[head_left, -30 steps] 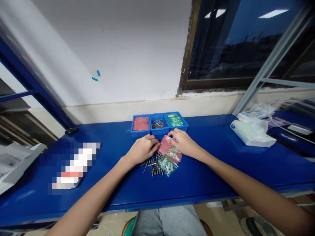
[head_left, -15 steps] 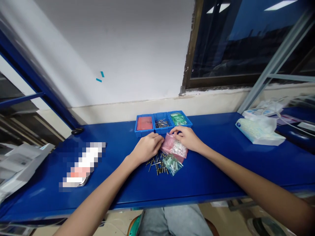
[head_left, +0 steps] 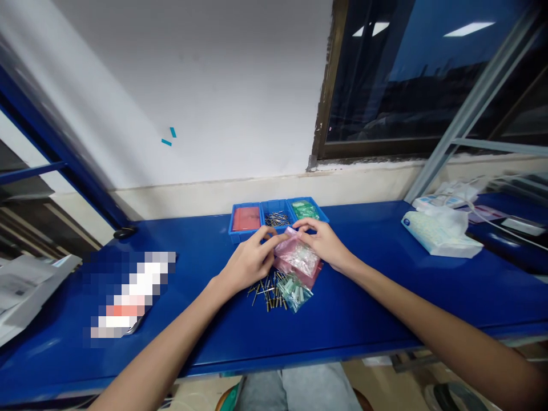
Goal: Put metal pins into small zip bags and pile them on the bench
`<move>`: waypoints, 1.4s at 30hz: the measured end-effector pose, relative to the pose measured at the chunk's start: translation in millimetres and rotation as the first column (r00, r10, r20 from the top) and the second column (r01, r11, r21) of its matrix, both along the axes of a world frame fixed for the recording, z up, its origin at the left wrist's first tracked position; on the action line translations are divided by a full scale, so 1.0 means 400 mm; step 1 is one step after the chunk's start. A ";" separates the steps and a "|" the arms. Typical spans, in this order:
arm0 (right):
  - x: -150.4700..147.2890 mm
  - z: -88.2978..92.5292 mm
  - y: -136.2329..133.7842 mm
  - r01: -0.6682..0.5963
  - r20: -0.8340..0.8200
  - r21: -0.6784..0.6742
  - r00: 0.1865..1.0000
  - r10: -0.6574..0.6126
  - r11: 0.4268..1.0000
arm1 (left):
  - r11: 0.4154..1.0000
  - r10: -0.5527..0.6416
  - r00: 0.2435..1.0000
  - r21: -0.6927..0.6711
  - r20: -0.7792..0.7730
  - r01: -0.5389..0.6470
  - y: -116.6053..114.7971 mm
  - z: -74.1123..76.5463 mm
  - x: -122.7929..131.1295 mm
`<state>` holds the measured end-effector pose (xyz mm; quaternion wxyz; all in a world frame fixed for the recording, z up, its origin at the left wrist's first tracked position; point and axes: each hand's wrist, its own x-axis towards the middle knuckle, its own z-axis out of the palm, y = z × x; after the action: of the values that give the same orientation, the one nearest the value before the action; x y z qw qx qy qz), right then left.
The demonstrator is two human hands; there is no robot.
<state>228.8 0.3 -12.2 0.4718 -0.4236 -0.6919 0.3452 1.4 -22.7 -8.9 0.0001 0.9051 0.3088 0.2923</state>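
My left hand and my right hand both pinch the top edge of a small pink plastic bag holding pale little parts, lifted just above the blue table. Under it lies a green-tinted bag of similar parts. Beside that bag lies a loose heap of small metal screws. Right behind my hands stand three small blue bins in a row: the left one holds pink bags, the middle one screws, the right one green bags.
A blurred-out flat object lies on the table's left part. White paper packets sit at the far left edge. A white plastic-wrapped pack and cables lie at the right. A wall and a dark window stand behind.
Both hands have raised the pink bag's top edge off the table and toward the bins; my left fingers moved from the screws' side onto the bag's corner.
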 end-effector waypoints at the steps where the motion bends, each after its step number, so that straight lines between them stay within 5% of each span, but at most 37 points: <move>1: -0.001 0.001 -0.002 -0.007 -0.035 -0.014 0.999 0.007 1.000 | 1.000 -0.011 1.000 0.006 -0.007 0.011 -0.002 -0.001 0.003; 12: -0.018 0.009 -0.027 -0.083 -0.286 -0.285 0.958 -0.002 0.955 | 0.994 -0.099 0.995 0.052 0.029 0.097 -0.007 0.002 0.008; 25: -0.018 0.046 -0.052 -0.388 -0.433 -0.370 0.876 0.213 0.844 | 0.997 0.080 0.943 -0.008 0.322 -0.082 -0.001 0.001 0.000; 30: -0.025 0.033 -0.061 -0.376 -0.318 -0.287 0.905 0.283 0.881 | 0.988 0.106 0.880 -0.149 0.462 -0.041 0.002 0.009 0.009; 35: -0.029 0.004 -0.053 -0.346 -0.288 -0.261 0.919 0.269 0.901 | 0.972 0.131 0.893 -0.232 0.430 -0.031 0.000 0.006 0.011; 42: -0.031 0.020 -0.051 -0.131 -0.214 -0.171 0.972 0.092 0.977 | 0.989 0.097 0.955 -0.135 0.281 -0.061 -0.013 -0.008 0.019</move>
<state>216.2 -19.9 -4.0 0.4793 -0.3877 -0.6275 0.4755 9.1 -27.7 -12.3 0.0897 0.8383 0.3592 0.4003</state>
